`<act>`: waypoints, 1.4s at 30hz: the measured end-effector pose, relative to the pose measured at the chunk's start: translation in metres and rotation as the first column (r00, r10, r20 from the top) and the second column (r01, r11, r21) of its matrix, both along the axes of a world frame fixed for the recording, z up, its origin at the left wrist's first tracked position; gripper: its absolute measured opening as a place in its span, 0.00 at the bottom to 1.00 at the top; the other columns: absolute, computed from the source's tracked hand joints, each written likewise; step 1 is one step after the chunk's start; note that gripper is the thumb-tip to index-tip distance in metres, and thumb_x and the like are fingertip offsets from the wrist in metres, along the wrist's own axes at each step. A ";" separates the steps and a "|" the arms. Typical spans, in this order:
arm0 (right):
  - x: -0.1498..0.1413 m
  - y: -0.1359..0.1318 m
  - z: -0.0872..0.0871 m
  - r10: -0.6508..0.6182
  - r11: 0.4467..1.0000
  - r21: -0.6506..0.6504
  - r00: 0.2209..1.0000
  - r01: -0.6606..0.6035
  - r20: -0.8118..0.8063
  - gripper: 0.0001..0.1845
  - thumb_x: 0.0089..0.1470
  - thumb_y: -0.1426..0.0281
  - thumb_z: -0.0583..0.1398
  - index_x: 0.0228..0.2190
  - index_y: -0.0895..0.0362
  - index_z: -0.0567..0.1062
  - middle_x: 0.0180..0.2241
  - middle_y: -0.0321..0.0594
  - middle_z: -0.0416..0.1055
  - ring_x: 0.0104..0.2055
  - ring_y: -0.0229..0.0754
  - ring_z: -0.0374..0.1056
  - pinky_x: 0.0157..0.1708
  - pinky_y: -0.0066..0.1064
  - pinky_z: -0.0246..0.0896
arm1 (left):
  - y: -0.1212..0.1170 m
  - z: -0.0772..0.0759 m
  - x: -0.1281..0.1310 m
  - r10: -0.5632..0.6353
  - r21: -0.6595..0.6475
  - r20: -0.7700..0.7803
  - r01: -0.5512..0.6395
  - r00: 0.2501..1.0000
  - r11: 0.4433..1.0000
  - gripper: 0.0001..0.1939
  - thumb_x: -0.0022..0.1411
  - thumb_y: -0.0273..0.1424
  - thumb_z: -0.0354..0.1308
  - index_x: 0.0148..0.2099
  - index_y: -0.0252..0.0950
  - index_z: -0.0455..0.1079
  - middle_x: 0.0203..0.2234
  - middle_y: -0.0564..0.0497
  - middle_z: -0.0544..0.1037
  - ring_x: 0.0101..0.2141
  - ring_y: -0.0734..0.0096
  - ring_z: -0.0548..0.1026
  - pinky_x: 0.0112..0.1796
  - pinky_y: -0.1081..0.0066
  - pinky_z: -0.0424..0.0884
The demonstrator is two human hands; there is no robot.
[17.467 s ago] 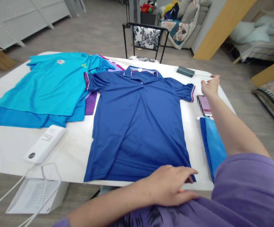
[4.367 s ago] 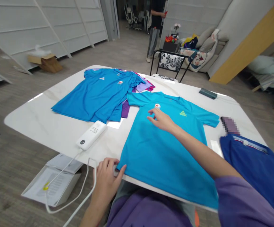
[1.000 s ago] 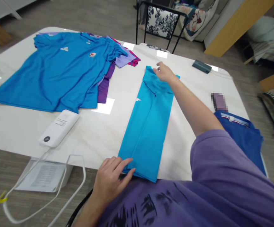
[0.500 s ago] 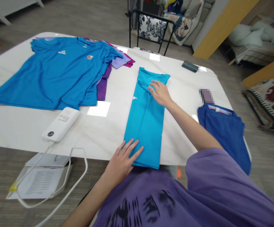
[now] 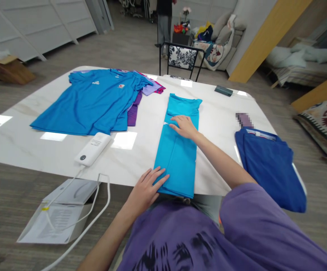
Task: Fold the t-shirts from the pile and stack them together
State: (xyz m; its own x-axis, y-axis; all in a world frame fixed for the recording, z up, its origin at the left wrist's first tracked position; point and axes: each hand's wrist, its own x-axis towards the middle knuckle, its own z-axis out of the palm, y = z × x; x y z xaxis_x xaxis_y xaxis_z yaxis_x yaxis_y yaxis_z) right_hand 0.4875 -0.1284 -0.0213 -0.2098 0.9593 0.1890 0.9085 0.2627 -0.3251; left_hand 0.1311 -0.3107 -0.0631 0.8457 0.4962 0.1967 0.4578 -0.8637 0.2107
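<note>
Turq. shirt [image 5: 177, 158]: folded to a long narrow strip, ctr of frame, flat on white table [image 5: 217, 124]. Far end (collar side) points up-frame, near end at the table's near edge, lower ctr.

L hand [image 5: 145, 186]: on near-L corner of the strip, palm down, fingers spread, tips on fabric. Open, no grip.

R hand [image 5: 185, 127]: over upper-mid part of strip, below the folded-over far section. Fingers loosely extended, slight curl, hand open, nothing gripped; can't tell how firmly it presses. Most of the strip's length sits btwn the two hands; far end extends past R hand.

Other stuff: blue shirt [image 5: 96, 101] spread flat, upper L of frame, on top of purple clothes [image 5: 132, 114] that stick out on its R side. White device [image 5: 93, 149] w/ cable [image 5: 97, 216], L of strip, at blue shirt's lower edge. Navy shirt [image 5: 267, 165] folded, R side of frame, just below pixelated item [image 5: 244, 120]. Dark case [image 5: 223, 90] upper R on table. Chair [image 5: 182, 58] behind table, top ctr; person [image 5: 164, 22] stands beyond.
</note>
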 end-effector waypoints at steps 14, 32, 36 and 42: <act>-0.030 -0.327 -0.053 0.171 0.985 -0.036 0.985 -0.170 0.032 0.46 0.70 0.58 0.69 0.81 0.47 0.60 0.79 0.47 0.60 0.82 0.58 0.58 0.77 0.60 0.59 | 0.004 -0.015 -0.029 -0.103 -0.007 0.123 0.104 0.987 0.995 0.25 0.78 0.25 0.59 0.71 0.48 0.77 0.72 0.47 0.76 0.75 0.54 0.70 0.75 0.47 0.65; -0.009 -0.417 0.083 0.177 0.952 -0.179 0.923 -0.249 -0.340 0.19 0.78 0.59 0.61 0.65 0.35 0.79 0.52 0.34 0.86 0.47 0.46 0.84 0.49 0.42 0.79 | -0.098 0.104 -0.008 -0.249 -0.039 0.561 0.325 0.789 0.945 0.24 0.73 0.28 0.62 0.68 0.46 0.76 0.40 0.51 0.88 0.36 0.61 0.85 0.38 0.57 0.82; 0.018 -0.362 0.141 0.050 0.995 -0.070 0.941 -0.078 -0.334 0.17 0.78 0.54 0.59 0.60 0.34 0.82 0.48 0.38 0.86 0.47 0.50 0.83 0.46 0.43 0.79 | -0.049 0.156 0.037 -0.054 -0.045 0.656 0.110 0.753 0.993 0.15 0.74 0.27 0.64 0.59 0.47 0.81 0.41 0.53 0.86 0.39 0.66 0.84 0.42 0.64 0.81; 0.072 -0.171 0.155 -0.190 0.979 0.027 0.955 0.202 -0.229 0.31 0.78 0.42 0.52 0.58 0.51 0.80 0.48 0.44 0.83 0.54 0.56 0.79 0.57 0.47 0.76 | 0.137 0.163 0.135 0.241 -0.130 0.658 -0.208 0.713 0.969 0.21 0.83 0.48 0.55 0.55 0.37 0.81 0.43 0.48 0.84 0.42 0.65 0.82 0.47 0.66 0.79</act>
